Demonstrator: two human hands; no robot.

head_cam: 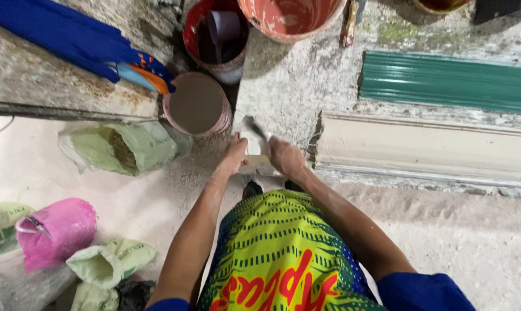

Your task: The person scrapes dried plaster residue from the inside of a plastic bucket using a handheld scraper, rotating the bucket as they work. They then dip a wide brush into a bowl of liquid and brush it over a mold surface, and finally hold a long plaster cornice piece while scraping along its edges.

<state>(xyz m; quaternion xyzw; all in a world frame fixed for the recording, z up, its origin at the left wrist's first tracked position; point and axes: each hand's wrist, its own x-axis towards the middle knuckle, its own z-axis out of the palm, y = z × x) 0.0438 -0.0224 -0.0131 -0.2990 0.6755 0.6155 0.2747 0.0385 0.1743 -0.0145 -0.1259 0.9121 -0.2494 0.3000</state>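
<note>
From the head camera, the scraper [253, 129] ran from the hands up and to the left, its dark handle leading to a pale, blurred blade. It lay over the edge of the concrete slab [283, 86], just below the buckets. The right hand [284, 156] was clenched around it; the left hand [235, 154] pressed against a small pale block [254, 151] between the two hands. A bucket of grey mix [197, 103] stood just to the left, a red bucket [217, 37] behind it. A green sack [122, 147] lay open on the dusty floor, a pink bag [56, 230] nearer. Cream moulding [427, 150] and green corrugated sheet [447, 80] lay to the right.
</note>
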